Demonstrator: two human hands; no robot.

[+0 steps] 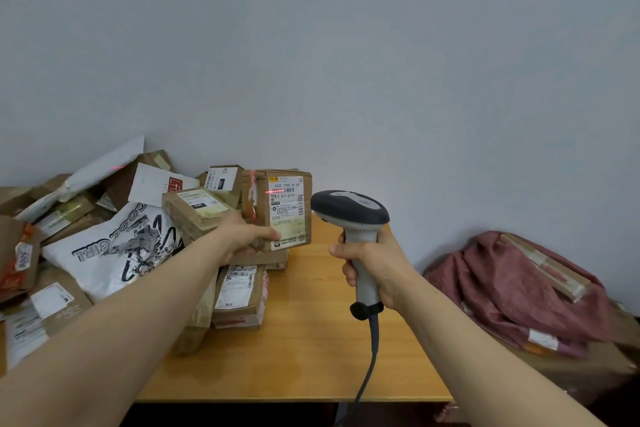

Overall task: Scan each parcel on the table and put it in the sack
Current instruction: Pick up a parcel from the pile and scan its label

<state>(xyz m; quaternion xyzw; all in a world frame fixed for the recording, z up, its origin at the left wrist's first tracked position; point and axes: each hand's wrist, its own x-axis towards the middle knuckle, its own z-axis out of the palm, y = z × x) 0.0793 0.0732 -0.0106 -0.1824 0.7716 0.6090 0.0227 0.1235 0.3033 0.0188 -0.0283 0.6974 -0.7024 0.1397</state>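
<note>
My left hand (247, 236) grips the lower left corner of a brown cardboard parcel (278, 206) and holds it upright above the table, its white label facing me. A red scan line lies across the label's barcode near the top. My right hand (372, 265) grips the handle of a grey and white barcode scanner (349, 210), whose head points at the parcel from the right. Its cable hangs down over the table's front edge. The dark red sack (512, 291) lies slumped to the right of the table with a long taped box in its mouth.
A heap of parcels covers the left of the wooden table (311, 350): brown boxes, a white printed mailer bag (117, 246), a grey mailer (100, 170), a labelled box (240, 295) near the middle. A plain wall stands behind.
</note>
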